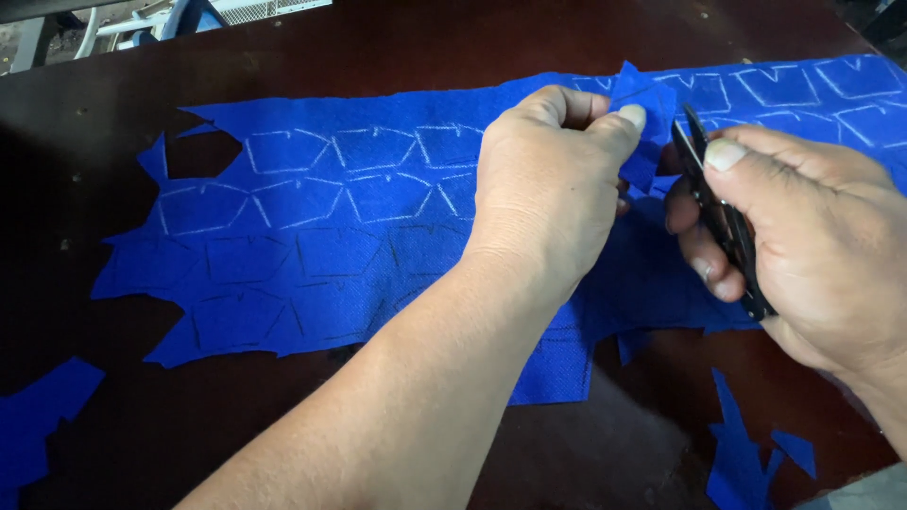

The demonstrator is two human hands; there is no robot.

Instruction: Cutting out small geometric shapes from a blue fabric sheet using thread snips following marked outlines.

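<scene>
The left hand (548, 179) is closed, pinching a raised edge of the blue fabric sheet (321, 236) that lies spread on the dark surface (397, 47). The right hand (812, 236) is closed around black snips (723, 212), their tips just beside the pinched edge. Blue scraps (746, 453) lie nearby.

Blue fabric sheet (378, 236): matt, non-woven looking cloth with fine dotted texture, chalk-white outlines up top, dark pen outlines lower, raw jagged cut edges. Small piece (647, 118) pinched by left hand (548, 184) at 12 o'clock: same matt cloth. Snips (723, 222) in right hand (812, 246) at 3 o'clock: black, dull metal or plastic, can't tell which. Table (142, 425): dark brown wood-look top, smooth, semi-gloss sheen, a few specks. Scraps (746, 453) at 5 o'clock and scrap (38, 416) at 8 o'clock: same blue cloth, matt.
</scene>
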